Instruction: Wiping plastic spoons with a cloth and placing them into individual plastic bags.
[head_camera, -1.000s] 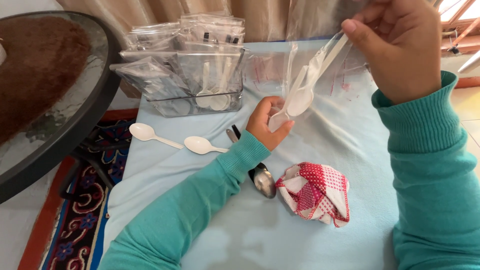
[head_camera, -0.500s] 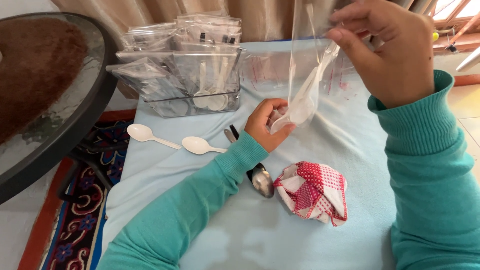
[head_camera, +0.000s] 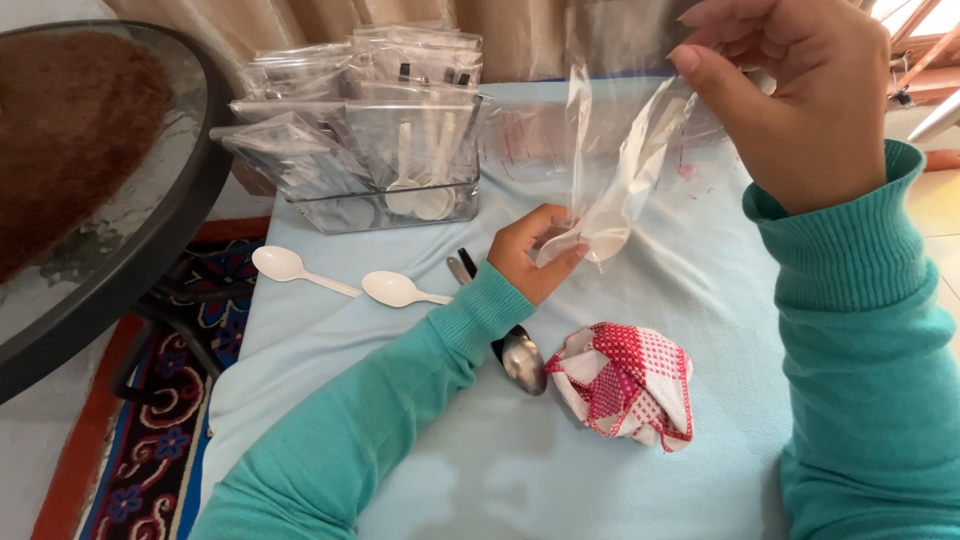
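While right hand (head_camera: 800, 110) pinches clear bag (head_camera: 610, 150) top, left hand (head_camera: 535, 255) grips white spoon (head_camera: 605, 240) bowl through film above surface (head_camera: 450, 460). I judge film flimsy, slippery; hold edges.

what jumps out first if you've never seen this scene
Both hands up over the pale blue cloth: the right hand pinches the top of a clear bag, the left hand grips a white spoon inside it. Below lies a crumpled red checked cloth; at the back, a clear bin of bagged spoons.
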